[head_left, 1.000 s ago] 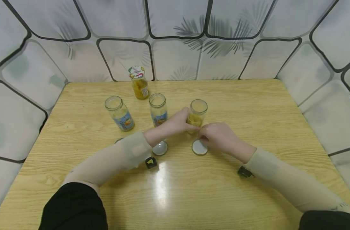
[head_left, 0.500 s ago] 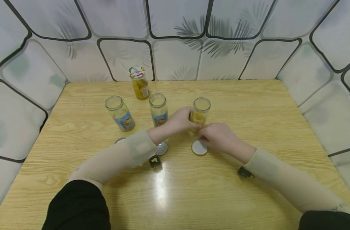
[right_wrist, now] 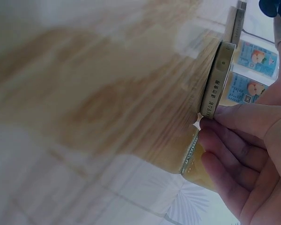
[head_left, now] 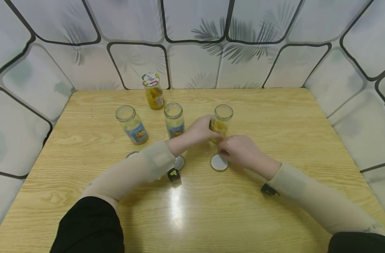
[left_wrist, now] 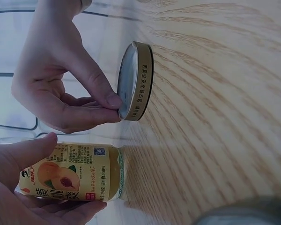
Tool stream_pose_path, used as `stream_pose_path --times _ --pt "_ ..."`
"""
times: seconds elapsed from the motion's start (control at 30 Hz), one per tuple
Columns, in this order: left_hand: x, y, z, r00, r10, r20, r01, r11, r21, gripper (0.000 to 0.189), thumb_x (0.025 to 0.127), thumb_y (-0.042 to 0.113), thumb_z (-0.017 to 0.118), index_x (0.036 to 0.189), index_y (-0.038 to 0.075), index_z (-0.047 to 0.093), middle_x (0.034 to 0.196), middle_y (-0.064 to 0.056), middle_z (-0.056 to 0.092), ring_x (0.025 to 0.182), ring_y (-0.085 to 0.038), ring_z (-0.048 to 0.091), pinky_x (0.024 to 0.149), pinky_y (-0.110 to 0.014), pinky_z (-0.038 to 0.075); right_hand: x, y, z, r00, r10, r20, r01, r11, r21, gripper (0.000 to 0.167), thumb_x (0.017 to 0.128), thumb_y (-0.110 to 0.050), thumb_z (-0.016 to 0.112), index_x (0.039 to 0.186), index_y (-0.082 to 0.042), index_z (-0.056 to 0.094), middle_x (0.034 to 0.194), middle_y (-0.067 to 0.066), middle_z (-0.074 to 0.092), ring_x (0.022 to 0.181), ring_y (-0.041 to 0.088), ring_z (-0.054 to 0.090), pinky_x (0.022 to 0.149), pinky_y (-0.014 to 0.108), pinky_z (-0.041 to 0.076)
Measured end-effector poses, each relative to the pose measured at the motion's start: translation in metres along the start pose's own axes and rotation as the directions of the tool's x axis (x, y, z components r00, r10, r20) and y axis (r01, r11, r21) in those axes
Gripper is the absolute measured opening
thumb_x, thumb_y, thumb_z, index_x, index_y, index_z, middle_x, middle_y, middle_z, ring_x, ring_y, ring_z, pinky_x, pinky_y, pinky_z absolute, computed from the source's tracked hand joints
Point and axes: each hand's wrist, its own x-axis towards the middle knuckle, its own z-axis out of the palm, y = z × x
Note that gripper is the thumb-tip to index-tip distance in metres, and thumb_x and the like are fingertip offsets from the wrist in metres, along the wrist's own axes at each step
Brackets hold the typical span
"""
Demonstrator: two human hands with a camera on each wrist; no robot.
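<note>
My left hand (head_left: 202,129) grips an open glass jar (head_left: 222,121) of yellow fruit from its left side. Its peach label (left_wrist: 65,173) shows in the left wrist view, with fingers and thumb on either side. Just in front of the jar, a round metal lid (head_left: 219,163) lies on the table, pale inner side up. My right hand (head_left: 241,149) pinches the far rim of this lid between thumb and index finger. Printed characters run along the lid's side (right_wrist: 215,86) in the right wrist view, and the other fingers of that hand are loosely bent.
Two open jars with blue labels, a left one (head_left: 137,133) and a middle one (head_left: 175,130), stand left of my left hand. A capped jar (head_left: 155,96) of yellow fruit stands behind them. A second lid (head_left: 179,162) and a third lid (head_left: 132,154) lie partly behind my left forearm.
My left hand has slid the gripped jar slightly right and away from me. The right hand and the lid have barely moved.
</note>
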Motion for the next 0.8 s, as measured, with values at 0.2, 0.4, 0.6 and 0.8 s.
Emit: stream_pose_path --times 0.2,0.4,0.6,0.8 --pt "0.0006 0.0012 -0.0004 1.000 -0.018 0.006 0.018 1.000 0.004 0.052 0.075 0.028 0.081 0.113 0.008 0.052 0.106 -0.003 0.061 0.099 -0.018 0.058 0.089 -0.030 0.048 -0.0002 -0.0012 -0.0003 1.000 0.000 -0.007 0.000 1.000 -0.008 0.007 0.080 -0.015 0.071 0.076 -0.021 0.070 0.069 -0.010 0.063 0.057 0.004 0.050 0.053 0.026 0.047" --pt "0.0001 0.0022 -0.0012 1.000 -0.007 0.005 0.007 1.000 -0.003 0.053 0.076 0.027 0.081 0.115 0.006 0.051 0.107 -0.005 0.061 0.100 -0.019 0.058 0.091 -0.031 0.048 0.0000 -0.0001 0.0006 1.000 -0.001 -0.012 0.001 1.000 0.000 0.007 0.080 -0.014 0.072 0.078 -0.020 0.071 0.071 -0.009 0.064 0.058 0.004 0.052 0.055 0.026 0.048" --pt "-0.0008 0.0020 -0.0011 1.000 -0.022 0.008 0.022 1.000 -0.012 0.060 0.075 0.028 0.081 0.121 0.006 0.048 0.108 -0.006 0.061 0.100 -0.019 0.058 0.089 -0.030 0.048 -0.0001 -0.0007 -0.0011 1.000 0.009 -0.002 -0.009 1.000 0.014 0.006 0.080 -0.014 0.072 0.079 -0.020 0.072 0.073 -0.008 0.065 0.060 0.005 0.054 0.056 0.026 0.049" --pt "-0.0033 0.0036 -0.0022 1.000 -0.022 0.005 0.022 1.000 -0.004 0.060 0.076 0.027 0.080 0.121 0.005 0.048 0.109 -0.007 0.061 0.100 -0.019 0.058 0.089 -0.030 0.048 -0.0004 -0.0016 -0.0023 1.000 0.022 0.007 -0.022 1.000 0.022 0.007 0.081 -0.014 0.071 0.077 -0.020 0.070 0.070 -0.009 0.062 0.057 0.004 0.048 0.053 0.024 0.046"
